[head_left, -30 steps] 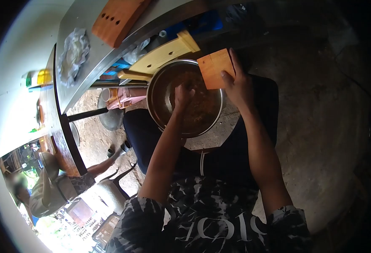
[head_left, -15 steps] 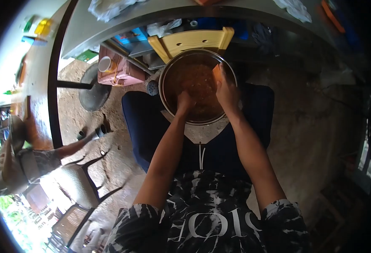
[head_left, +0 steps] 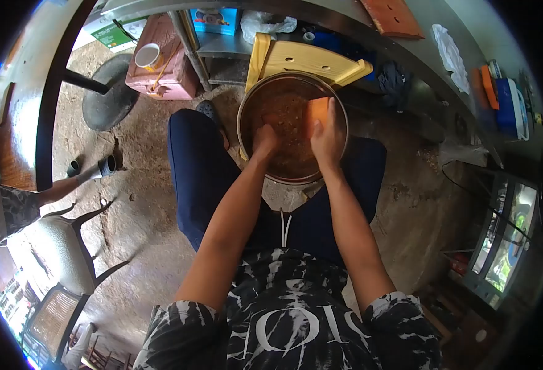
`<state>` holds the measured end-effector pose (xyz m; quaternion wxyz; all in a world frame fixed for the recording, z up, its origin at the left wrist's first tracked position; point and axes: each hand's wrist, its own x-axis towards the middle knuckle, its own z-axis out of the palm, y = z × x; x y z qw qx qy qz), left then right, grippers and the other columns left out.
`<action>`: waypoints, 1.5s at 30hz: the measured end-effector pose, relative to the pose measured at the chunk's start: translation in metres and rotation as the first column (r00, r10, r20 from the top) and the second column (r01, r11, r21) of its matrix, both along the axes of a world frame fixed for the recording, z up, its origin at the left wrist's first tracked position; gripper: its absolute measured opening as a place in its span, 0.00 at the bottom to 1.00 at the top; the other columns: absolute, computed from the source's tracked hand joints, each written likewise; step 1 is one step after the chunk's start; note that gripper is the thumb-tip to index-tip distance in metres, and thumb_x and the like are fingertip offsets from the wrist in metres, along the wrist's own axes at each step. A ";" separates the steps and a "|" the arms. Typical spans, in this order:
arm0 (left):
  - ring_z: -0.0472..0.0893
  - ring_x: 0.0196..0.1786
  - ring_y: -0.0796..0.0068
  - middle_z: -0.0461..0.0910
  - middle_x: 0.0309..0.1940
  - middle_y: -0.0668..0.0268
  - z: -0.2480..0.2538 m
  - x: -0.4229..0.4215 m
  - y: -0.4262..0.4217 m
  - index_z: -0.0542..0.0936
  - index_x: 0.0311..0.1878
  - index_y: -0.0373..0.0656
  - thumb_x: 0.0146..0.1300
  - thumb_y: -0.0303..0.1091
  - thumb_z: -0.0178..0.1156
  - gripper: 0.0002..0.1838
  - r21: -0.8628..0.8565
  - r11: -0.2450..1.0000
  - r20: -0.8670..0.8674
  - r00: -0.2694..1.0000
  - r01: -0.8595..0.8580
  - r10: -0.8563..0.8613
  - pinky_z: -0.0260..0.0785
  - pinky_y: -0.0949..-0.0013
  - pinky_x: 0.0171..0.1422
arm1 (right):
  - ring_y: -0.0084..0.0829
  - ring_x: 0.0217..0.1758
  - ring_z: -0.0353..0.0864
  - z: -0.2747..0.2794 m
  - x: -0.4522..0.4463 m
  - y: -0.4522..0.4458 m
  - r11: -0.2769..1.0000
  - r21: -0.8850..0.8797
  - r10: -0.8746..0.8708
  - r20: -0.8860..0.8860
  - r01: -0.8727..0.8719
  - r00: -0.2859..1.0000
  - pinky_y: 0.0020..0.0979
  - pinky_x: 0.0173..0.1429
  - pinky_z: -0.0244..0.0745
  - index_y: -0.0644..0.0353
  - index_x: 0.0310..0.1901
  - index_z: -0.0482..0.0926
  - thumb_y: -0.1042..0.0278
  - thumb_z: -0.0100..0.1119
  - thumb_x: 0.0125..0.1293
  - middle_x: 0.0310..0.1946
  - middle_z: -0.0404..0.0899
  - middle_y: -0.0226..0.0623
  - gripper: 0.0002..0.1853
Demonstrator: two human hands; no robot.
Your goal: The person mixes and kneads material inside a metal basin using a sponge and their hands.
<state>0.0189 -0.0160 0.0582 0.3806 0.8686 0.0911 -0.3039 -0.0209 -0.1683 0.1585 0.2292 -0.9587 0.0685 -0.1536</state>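
Note:
Between my knees a round metal pot (head_left: 242, 126) holds a reddish-brown, lumpy, wet-looking mixture (head_left: 288, 139). My right hand (head_left: 327, 143) grips an orange, flat-sided block (head_left: 317, 112), tilted inside the pot's right side; I cannot tell its exact kind. On the left of the pot, my left hand (head_left: 265, 142) is curled with the fingertips down at the mixture. Whatever those fingers may hold is hidden.
Behind the pot stands a yellow wooden chair back (head_left: 302, 60). A pink box (head_left: 166, 77) with a white cup (head_left: 148, 57) sits left of it. Over the far side runs a counter with an orange board (head_left: 394, 18). Another person's leg (head_left: 61, 188) shows at left.
The view has swung, shifting the surroundings. My right hand has turned the orange block so that its broad side shows more. My left hand stays low in the pot.

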 end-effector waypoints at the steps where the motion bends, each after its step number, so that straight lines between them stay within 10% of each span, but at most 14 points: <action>1: 0.83 0.57 0.44 0.84 0.49 0.42 -0.002 -0.001 -0.001 0.86 0.47 0.33 0.58 0.30 0.64 0.15 -0.006 1.000 -0.012 1.000 -0.004 0.004 0.78 0.53 0.58 | 0.53 0.69 0.74 0.006 -0.002 0.000 1.000 -0.006 0.004 -0.012 -0.004 1.000 0.42 0.67 0.75 0.58 0.78 0.57 0.71 0.60 0.68 0.72 0.68 0.52 0.38; 11: 0.82 0.58 0.43 0.83 0.50 0.40 0.021 -0.004 0.006 0.86 0.48 0.32 0.58 0.33 0.66 0.17 -0.020 1.000 0.016 1.000 0.014 -0.014 0.76 0.52 0.60 | 0.58 0.56 0.82 -0.032 0.002 0.009 0.992 0.117 0.058 -0.120 -0.043 0.991 0.48 0.56 0.81 0.46 0.81 0.50 0.75 0.59 0.67 0.64 0.76 0.53 0.44; 23: 0.83 0.58 0.46 0.84 0.50 0.41 -0.018 -0.004 -0.001 0.85 0.51 0.32 0.53 0.36 0.68 0.23 -0.062 0.998 -0.037 0.999 -0.014 0.011 0.77 0.54 0.59 | 0.58 0.57 0.81 0.015 0.006 0.001 0.999 -0.042 0.041 0.207 -0.034 0.978 0.46 0.55 0.81 0.48 0.80 0.54 0.74 0.59 0.67 0.61 0.78 0.57 0.41; 25: 0.83 0.58 0.47 0.84 0.50 0.41 -0.020 -0.002 0.001 0.85 0.50 0.31 0.52 0.35 0.68 0.23 -0.084 0.996 -0.001 0.999 -0.034 0.034 0.77 0.55 0.58 | 0.58 0.69 0.73 -0.013 -0.010 0.021 0.991 0.135 0.008 -0.153 0.013 0.988 0.45 0.70 0.72 0.54 0.79 0.56 0.74 0.58 0.67 0.72 0.68 0.55 0.39; 28: 0.84 0.56 0.46 0.85 0.47 0.40 -0.022 0.004 0.005 0.85 0.47 0.30 0.50 0.35 0.67 0.22 -0.094 0.995 0.018 0.999 -0.037 0.039 0.77 0.55 0.56 | 0.59 0.71 0.70 -0.029 -0.003 0.019 0.991 0.108 0.073 0.027 -0.076 0.997 0.45 0.72 0.69 0.55 0.79 0.54 0.75 0.59 0.67 0.73 0.66 0.54 0.40; 31: 0.85 0.53 0.45 0.85 0.44 0.39 -0.026 0.007 0.003 0.86 0.44 0.28 0.50 0.35 0.66 0.21 -0.119 0.992 0.060 0.997 -0.035 0.042 0.77 0.54 0.54 | 0.60 0.57 0.80 -0.022 0.001 0.013 0.993 0.026 0.116 0.073 -0.119 0.990 0.47 0.54 0.81 0.47 0.81 0.48 0.76 0.59 0.67 0.67 0.73 0.56 0.45; 33: 0.82 0.59 0.45 0.83 0.52 0.40 -0.025 0.003 0.002 0.84 0.50 0.31 0.49 0.36 0.70 0.25 -0.138 0.987 -0.010 0.997 -0.078 0.077 0.77 0.53 0.60 | 0.59 0.60 0.79 -0.011 0.000 0.005 0.997 0.049 0.063 -0.138 -0.057 0.988 0.46 0.57 0.80 0.50 0.81 0.48 0.76 0.58 0.67 0.71 0.68 0.55 0.44; 35: 0.82 0.59 0.45 0.83 0.52 0.40 -0.017 0.006 0.003 0.84 0.50 0.31 0.50 0.36 0.69 0.25 -0.153 0.984 -0.058 0.994 -0.096 0.088 0.76 0.53 0.60 | 0.58 0.61 0.79 0.001 0.007 -0.004 0.992 -0.103 0.086 0.101 -0.076 0.991 0.46 0.58 0.80 0.49 0.81 0.48 0.75 0.57 0.69 0.69 0.71 0.56 0.43; 39: 0.81 0.60 0.45 0.83 0.52 0.40 -0.022 0.004 -0.002 0.84 0.51 0.31 0.51 0.36 0.68 0.24 -0.127 0.984 -0.069 0.991 -0.122 0.114 0.76 0.53 0.62 | 0.57 0.64 0.78 0.037 0.020 0.003 0.993 0.104 -0.057 0.002 0.057 0.998 0.45 0.62 0.78 0.50 0.80 0.54 0.75 0.57 0.69 0.67 0.73 0.56 0.39; 45: 0.80 0.61 0.45 0.82 0.53 0.39 -0.050 -0.003 -0.008 0.84 0.52 0.33 0.53 0.34 0.65 0.23 -0.235 0.956 0.025 0.982 -0.174 0.185 0.75 0.53 0.64 | 0.61 0.42 0.85 -0.041 0.015 -0.002 0.992 -0.086 0.099 0.048 -0.095 0.994 0.50 0.43 0.80 0.41 0.81 0.49 0.73 0.60 0.67 0.43 0.85 0.56 0.45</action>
